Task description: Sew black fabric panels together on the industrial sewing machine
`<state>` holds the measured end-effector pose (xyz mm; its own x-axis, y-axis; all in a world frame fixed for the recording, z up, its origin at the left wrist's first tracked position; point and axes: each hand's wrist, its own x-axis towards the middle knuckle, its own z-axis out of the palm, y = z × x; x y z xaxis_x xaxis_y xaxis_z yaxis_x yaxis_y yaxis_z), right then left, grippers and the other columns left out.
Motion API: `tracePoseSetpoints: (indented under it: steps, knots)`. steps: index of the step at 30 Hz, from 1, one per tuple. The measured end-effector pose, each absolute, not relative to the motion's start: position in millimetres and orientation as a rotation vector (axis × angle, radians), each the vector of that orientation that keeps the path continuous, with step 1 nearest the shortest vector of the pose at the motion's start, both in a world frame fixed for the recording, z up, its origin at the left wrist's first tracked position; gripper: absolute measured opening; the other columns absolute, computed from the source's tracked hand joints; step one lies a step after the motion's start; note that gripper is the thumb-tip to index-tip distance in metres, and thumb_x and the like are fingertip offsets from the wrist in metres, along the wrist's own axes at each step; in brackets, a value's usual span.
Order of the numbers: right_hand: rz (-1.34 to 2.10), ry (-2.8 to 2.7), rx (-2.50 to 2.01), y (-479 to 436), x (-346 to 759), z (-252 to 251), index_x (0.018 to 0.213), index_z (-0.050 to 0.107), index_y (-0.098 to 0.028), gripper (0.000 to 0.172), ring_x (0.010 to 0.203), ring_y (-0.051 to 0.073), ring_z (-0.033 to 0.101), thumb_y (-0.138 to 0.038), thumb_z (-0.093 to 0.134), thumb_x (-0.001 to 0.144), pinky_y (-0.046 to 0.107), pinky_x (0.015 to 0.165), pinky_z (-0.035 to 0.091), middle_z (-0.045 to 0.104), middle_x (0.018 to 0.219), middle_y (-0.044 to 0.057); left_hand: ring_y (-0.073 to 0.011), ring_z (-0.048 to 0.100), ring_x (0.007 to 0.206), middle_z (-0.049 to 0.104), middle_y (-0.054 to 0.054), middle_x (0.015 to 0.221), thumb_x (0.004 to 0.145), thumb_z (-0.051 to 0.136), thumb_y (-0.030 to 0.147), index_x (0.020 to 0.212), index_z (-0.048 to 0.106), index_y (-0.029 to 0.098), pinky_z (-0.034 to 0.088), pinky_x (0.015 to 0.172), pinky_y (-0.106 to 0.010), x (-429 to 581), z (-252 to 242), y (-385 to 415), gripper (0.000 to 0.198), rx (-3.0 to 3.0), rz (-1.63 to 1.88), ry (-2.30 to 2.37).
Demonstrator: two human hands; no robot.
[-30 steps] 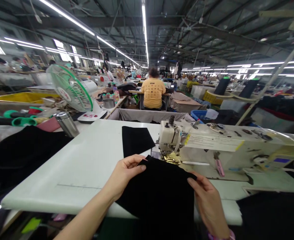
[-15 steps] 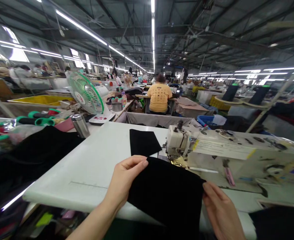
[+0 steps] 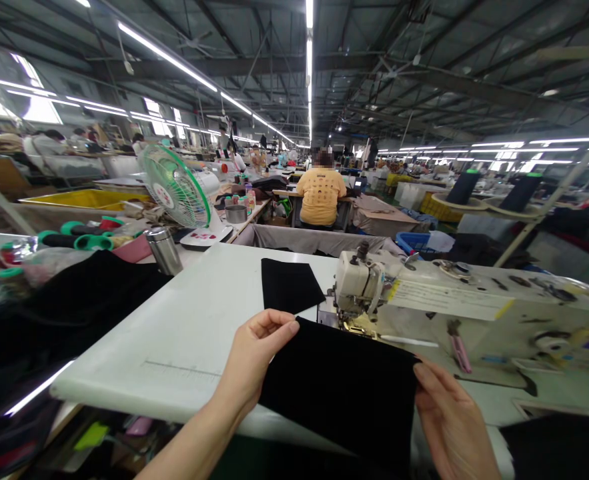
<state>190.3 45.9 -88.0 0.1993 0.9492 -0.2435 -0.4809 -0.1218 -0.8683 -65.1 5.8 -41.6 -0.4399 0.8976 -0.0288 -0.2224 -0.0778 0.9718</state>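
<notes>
A black fabric piece (image 3: 344,393) is stretched between my two hands above the front edge of the sewing table (image 3: 184,320). My left hand (image 3: 257,357) pinches its upper left corner between thumb and fingers. At the upper right corner, my right hand (image 3: 447,410) grips the cloth, its fingers closed on the edge. Just beyond the cloth stands the sewing machine (image 3: 359,290), whose needle area is partly covered by the raised fabric. A second black fabric piece (image 3: 291,283) lies flat on the table, left of the machine head.
A steel thermos (image 3: 164,250) and a green-rimmed fan (image 3: 177,190) stand at the back left. Dark cloth (image 3: 74,313) is heaped on the left, and more dark fabric (image 3: 564,443) lies at lower right. A person in a yellow shirt (image 3: 321,197) sits ahead, facing away.
My right hand has shifted slightly right, and the fabric's top edge is now straighter and tauter. My left hand keeps its pinch with little movement. The view has shifted slightly.
</notes>
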Motion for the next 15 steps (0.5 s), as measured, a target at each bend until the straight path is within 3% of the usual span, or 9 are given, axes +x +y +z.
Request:
tracePoseSetpoints:
  steps: [6,9,12,15]
  knots:
    - [1.263,-0.623,-1.081,48.9,190.4,-94.8,0.081,0.079,-0.020,0.042,0.088,0.017,0.070,-0.036,0.095,0.045,0.018,0.075,0.057,0.077,0.091,0.003,-0.0100,0.057,0.070,0.068,0.001,0.071,0.063,0.086,0.033,0.072,0.071,0.017,0.043,0.067,-0.018,-66.8,-43.6,10.1,0.024,0.847,1.699,1.349]
    - [1.098,-0.822,-1.056,46.3,189.6,-96.4,0.082,0.079,-0.020,0.033,0.095,0.020,0.069,-0.036,0.092,0.056,0.024,0.084,0.055,0.076,0.100,0.005,-0.0100,0.059,0.074,0.069,0.002,0.075,0.055,0.090,0.028,0.072,0.068,0.018,0.046,0.071,-0.016,-70.5,-44.3,14.4,0.029,0.793,1.796,1.316]
    - [1.012,-0.997,-1.037,44.3,185.5,-93.1,0.082,0.078,-0.020,0.024,0.092,0.020,0.068,-0.035,0.087,0.066,0.029,0.083,0.055,0.075,0.101,0.006,-0.0093,0.059,0.073,0.069,0.003,0.073,0.046,0.091,0.024,0.069,0.067,0.019,0.047,0.067,-0.013,-74.5,-44.4,19.3,0.035,0.694,1.812,1.315]
    - [1.048,-0.951,-1.012,46.6,179.8,-89.1,0.082,0.078,-0.020,0.022,0.085,0.018,0.068,-0.035,0.086,0.068,0.030,0.080,0.054,0.075,0.094,0.005,-0.0091,0.059,0.072,0.069,0.003,0.074,0.039,0.091,0.020,0.066,0.065,0.019,0.048,0.063,-0.010,-75.6,-44.6,22.8,0.038,0.617,1.798,1.315]
